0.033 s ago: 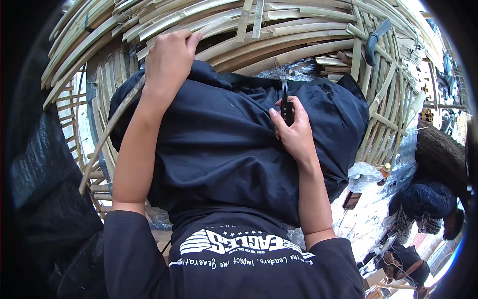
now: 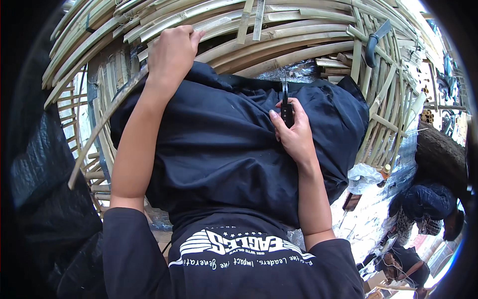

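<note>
My left hand point(image 2: 172, 52) is closed around a long, narrow bamboo strip point(image 2: 102, 122), over the dark cloth point(image 2: 214, 144) that covers my lap. The strip's near end slants down to the left past my forearm, and its part inside the fist is hidden. In my right hand point(image 2: 296, 127), resting on the cloth at the right, is a knife point(image 2: 287, 112) with a black riveted handle. Its thin blade points away from me and stands apart from the strip.
Split bamboo pieces point(image 2: 279, 32) lie stacked across the far side. A dark-handled curved blade point(image 2: 371, 50) rests on bamboo slats at the far right. A clear plastic bag point(image 2: 363, 177), a small bottle point(image 2: 386, 169) and a phone point(image 2: 351, 202) lie to the right. People point(image 2: 428, 202) sit beyond.
The near end of the bamboo strip has swung slightly left. My left hand has shifted a touch, while the right hand and knife stay in place.
</note>
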Available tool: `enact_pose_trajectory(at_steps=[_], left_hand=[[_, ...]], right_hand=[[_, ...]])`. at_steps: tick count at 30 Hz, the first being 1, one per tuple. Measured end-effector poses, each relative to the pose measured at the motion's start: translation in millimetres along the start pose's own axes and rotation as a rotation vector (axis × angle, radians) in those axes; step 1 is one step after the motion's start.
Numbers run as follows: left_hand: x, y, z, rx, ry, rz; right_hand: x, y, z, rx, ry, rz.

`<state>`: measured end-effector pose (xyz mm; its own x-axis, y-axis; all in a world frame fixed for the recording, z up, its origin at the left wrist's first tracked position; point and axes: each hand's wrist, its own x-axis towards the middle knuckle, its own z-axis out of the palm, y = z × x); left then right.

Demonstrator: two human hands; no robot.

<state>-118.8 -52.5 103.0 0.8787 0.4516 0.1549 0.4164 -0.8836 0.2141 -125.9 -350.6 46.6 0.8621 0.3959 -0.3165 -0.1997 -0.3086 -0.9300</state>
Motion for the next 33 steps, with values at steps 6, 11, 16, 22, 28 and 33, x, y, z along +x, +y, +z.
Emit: enact_pose_trajectory(at_steps=[6,11,16,22,28,33], left_hand=[[61.5,0.9,45.5,0.169,-0.052,0.047],[68.0,20.5,58.4,0.142,-0.093,0.113],[78.5,53.6,63.6,0.088,-0.058,0.172],[109.1,106.5,73.1,0.07,-0.079,0.284],[125.6,128.3,74.5,0.067,-0.073,0.379],[130.3,119.4,76.4,0.064,-0.068,0.373]], right_hand=[[-3.7,1.2,-1.5,0.014,-0.024,-0.008],[-4.8,-4.8,-3.8,0.047,-0.057,0.017],[-7.1,-13.2,-5.6,0.049,-0.096,-0.002],[-8.7,-17.6,-8.3,0.047,-0.119,0.021],[-9.4,-17.4,-7.0,0.062,-0.132,0.025],[-8.7,-15.4,-8.8,0.056,-0.139,0.041]])
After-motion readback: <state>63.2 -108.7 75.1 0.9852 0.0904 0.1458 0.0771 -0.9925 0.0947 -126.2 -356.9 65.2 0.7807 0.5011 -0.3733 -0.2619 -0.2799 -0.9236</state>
